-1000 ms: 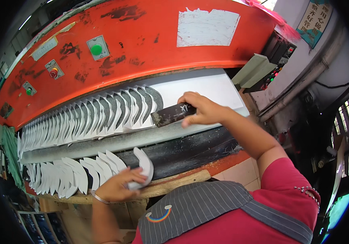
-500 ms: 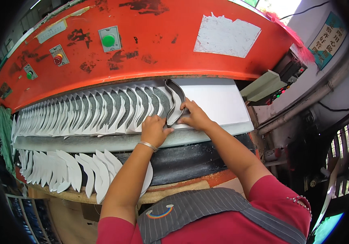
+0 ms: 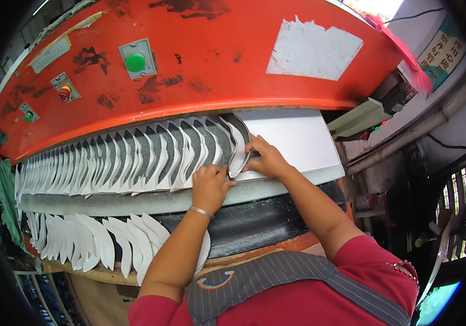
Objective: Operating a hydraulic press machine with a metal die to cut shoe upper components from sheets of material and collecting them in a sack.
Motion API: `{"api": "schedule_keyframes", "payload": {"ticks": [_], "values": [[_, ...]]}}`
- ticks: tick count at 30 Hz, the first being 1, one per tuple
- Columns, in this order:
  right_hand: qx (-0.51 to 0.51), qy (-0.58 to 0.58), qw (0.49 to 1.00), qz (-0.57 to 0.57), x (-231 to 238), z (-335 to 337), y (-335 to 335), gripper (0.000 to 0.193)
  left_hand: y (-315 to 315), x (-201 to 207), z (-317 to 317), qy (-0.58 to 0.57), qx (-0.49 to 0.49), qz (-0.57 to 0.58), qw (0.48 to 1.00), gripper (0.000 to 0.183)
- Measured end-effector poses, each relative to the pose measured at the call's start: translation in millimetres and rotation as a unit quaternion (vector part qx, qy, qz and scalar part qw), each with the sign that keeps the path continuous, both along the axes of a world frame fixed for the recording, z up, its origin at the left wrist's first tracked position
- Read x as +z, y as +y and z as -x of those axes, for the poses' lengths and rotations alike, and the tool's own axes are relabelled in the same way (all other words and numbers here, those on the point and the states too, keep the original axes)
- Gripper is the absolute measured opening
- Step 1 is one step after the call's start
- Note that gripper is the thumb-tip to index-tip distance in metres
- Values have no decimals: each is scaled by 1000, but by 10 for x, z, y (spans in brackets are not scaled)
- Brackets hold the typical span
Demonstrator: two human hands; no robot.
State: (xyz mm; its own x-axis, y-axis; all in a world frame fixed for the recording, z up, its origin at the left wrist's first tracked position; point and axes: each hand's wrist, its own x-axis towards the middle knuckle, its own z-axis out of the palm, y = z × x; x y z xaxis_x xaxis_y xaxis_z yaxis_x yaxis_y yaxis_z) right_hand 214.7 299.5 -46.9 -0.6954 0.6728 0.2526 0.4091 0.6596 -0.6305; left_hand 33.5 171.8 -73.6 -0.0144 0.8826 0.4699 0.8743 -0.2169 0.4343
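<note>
A curved, dark metal-edged cutting die (image 3: pixel 245 130) stands on the white sheet material (image 3: pixel 290 136), at the left edge of its uncut part. My right hand (image 3: pixel 268 157) grips the die's right wall, thumb low and fingers bent over the rim. My left hand (image 3: pixel 209 185) is closed at the die's lower tip, thumb and forefinger against it; its fingertips are partly hidden. Left of the die runs a long row of thin, wavy white leftover strips (image 3: pixel 159 155), with grey board showing through the leaf-shaped gaps.
Cut white curved pieces (image 3: pixel 99 239) lie overlapped along the near ledge, partly behind my left forearm. A red-orange machine beam (image 3: pixel 205 65) with a green button (image 3: pixel 135 62) and a red knob (image 3: pixel 64 94) spans the far side. A control box (image 3: pixel 388 108) sits at the right.
The whole view has shifted slightly, so the bed appears lower. Both hands stay on the die, which keeps about the same place on the sheet.
</note>
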Motion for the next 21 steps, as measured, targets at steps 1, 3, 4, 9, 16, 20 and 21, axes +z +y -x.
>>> {"api": "schedule_keyframes", "payload": {"ticks": [1, 3, 4, 9, 16, 20, 21], "values": [[4, -1, 1000, -1, 47, 37, 30, 45, 37, 17, 26, -1, 4, -1, 1000, 40], [-2, -32, 997, 71, 137, 68, 47, 44, 56, 82, 67, -4, 0, 30, 1000, 43], [3, -66, 991, 120, 191, 84, 75, 46, 47, 125, 117, -36, -5, 111, 993, 46], [-52, -7, 991, -121, 744, 179, 63, 61, 148, 756, 1344, -159, 113, -101, 976, 50], [27, 132, 991, -15, 1334, 1934, -188, 51, -480, 981, 4845, -85, 518, -309, 793, 62], [-72, 245, 963, -88, 1701, 2517, -109, 36, -910, 1542, 5937, 60, 508, -255, 820, 65], [-119, 242, 953, -139, 1657, 2523, -4, 33, -779, 1513, 5913, 45, 490, -250, 834, 65]]}}
